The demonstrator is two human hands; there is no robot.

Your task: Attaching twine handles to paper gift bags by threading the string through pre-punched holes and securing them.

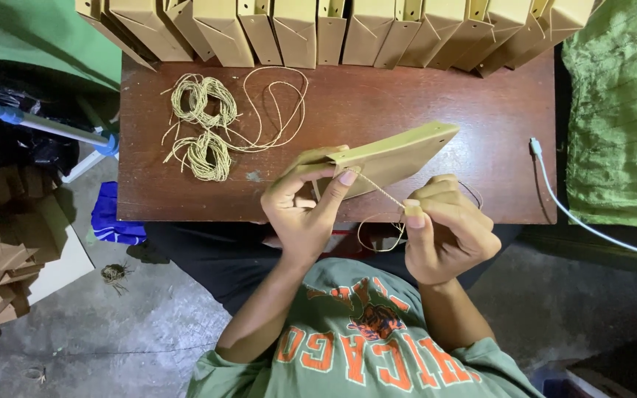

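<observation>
Your left hand (305, 210) pinches the near corner of the flat kraft paper bag (385, 156), thumb and fingers closed on its edge, holding it just above the wooden table (407, 103). The bag's long axis runs up and to the right, away from you. Your right hand (444, 236) sits just beside it, lower right, fingers pressed together on the twine cord (379, 190), taut between both hands. Loose twine bundles (204, 125) lie well apart, upper left.
</observation>
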